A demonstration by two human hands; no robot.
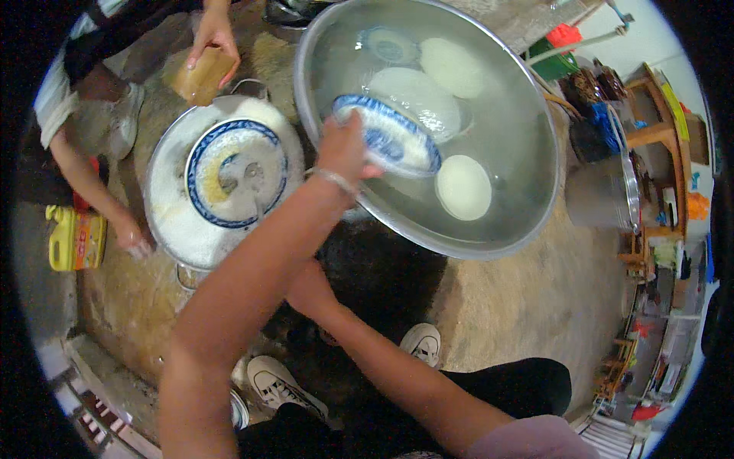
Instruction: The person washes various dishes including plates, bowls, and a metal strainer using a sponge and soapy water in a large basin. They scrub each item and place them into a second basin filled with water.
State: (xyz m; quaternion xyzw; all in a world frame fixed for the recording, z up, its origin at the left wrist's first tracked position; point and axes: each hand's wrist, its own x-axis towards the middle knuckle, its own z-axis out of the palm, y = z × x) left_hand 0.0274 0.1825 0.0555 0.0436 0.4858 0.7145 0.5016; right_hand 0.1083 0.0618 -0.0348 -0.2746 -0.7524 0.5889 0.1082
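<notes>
My left hand (pixel 343 143) grips a blue-and-white plate (pixel 395 137) by its rim, tilted over a large metal basin (pixel 516 166) of water. Beneath the water lie several pale dishes, among them a round white one (pixel 463 187) and an oval one (pixel 452 67). My right hand (pixel 309 290) is below my left forearm, which partly hides it; whether it holds anything cannot be seen. Left of my forearm stands a smaller metal pot (pixel 163 189) with handles and white suds. In it sits a blue-rimmed plate (pixel 237 173) with suds and a yellowish patch on it.
At upper left, a person's hand (pixel 215 37) holds a brown sponge-like block (pixel 202 74); their other hand (pixel 135 238) is beside the pot. A yellow jug (pixel 77 240) stands at far left. Metal pots (pixel 599 192) and wooden shelving (pixel 659 135) line the right side. Wet floor surrounds my shoes.
</notes>
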